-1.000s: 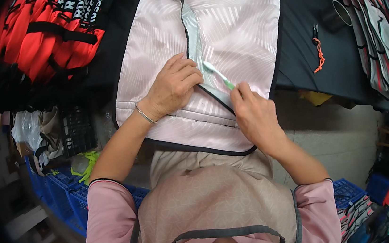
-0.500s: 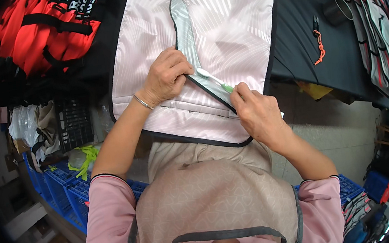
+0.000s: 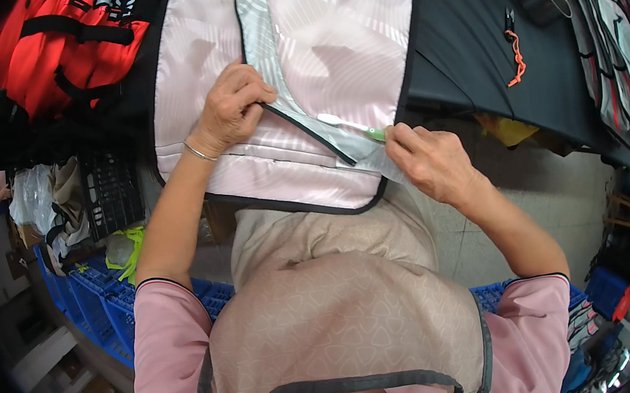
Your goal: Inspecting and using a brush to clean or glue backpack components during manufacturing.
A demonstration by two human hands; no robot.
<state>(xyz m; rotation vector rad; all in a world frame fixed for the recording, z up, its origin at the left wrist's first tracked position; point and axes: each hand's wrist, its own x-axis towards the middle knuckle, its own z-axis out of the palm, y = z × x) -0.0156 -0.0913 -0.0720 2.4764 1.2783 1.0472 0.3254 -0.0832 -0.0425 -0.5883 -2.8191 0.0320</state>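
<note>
A pale pink, patterned cloth piece (image 3: 345, 47) with black binding, apron-like, lies spread before me and hangs over the table's near edge. My left hand (image 3: 232, 105) pinches the black-bound edge (image 3: 304, 128) of an opening in it, lifting the edge so the greyish inner side (image 3: 281, 96) shows. In my right hand (image 3: 434, 165) is a toothbrush (image 3: 353, 125) with a white head end and a green part by my fingers. Its head points left, over the cloth beside the raised edge. My right fingers are closed around the handle, and some light fabric hangs just below them.
Black cloth covers the table (image 3: 461, 51). On its right lie small snips (image 3: 509, 22) with an orange cord, beside a dark cup (image 3: 544, 0). Grey folded pieces (image 3: 603, 51) hang at far right. Red bags (image 3: 70, 61) are piled at left, with blue crates (image 3: 99, 296) below.
The cloth and my left hand have shifted left in view. My right hand has moved slightly right with the toothbrush, which now lies flatter. The raised edge has swung left, showing more of the inner side.
</note>
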